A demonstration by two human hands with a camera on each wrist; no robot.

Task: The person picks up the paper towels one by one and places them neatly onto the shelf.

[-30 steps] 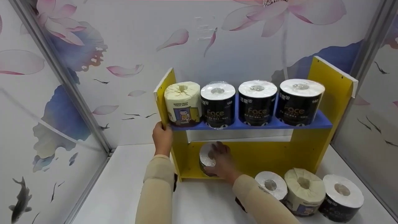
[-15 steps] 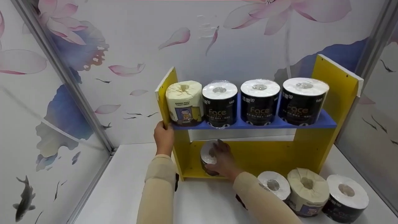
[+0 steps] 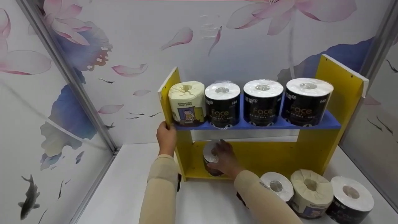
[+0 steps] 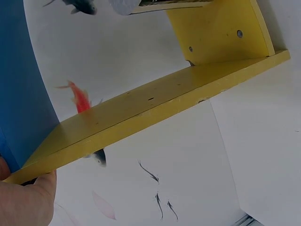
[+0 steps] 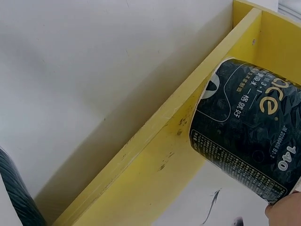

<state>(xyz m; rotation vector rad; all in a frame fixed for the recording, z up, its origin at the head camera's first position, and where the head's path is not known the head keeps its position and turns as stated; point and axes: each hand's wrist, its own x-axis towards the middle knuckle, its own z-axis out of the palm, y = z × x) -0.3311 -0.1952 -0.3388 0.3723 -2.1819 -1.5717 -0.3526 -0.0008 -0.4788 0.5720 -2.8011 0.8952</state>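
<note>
A yellow shelf unit [image 3: 329, 152] with a blue middle board [image 3: 242, 125] stands against the back wall. My left hand [image 3: 166, 138] grips its left side panel beside the blue board's end; the left wrist view shows thumb and fingers on either side of the yellow panel [image 4: 150, 110]. In the lower compartment, near the left side, my right hand [image 3: 228, 160] holds a black-wrapped toilet paper roll [image 3: 211, 152] by its right side and top. Seen from the right wrist, the roll [image 5: 249, 127] is close over the lower yellow board [image 5: 155, 165], with fingertips at its end.
Several toilet rolls line the blue board: a cream-wrapped roll [image 3: 187, 104] at left, then black-wrapped rolls [image 3: 263, 104]. At the front right of the white table [image 3: 130, 186] stand a white-topped roll [image 3: 276, 183], a cream roll [image 3: 311, 196] and a black-wrapped roll [image 3: 349, 199].
The head view has turned slightly left, so everything sits further right in frame. Both hands keep their holds, and the roll's dark side shows a little more under its white top.
</note>
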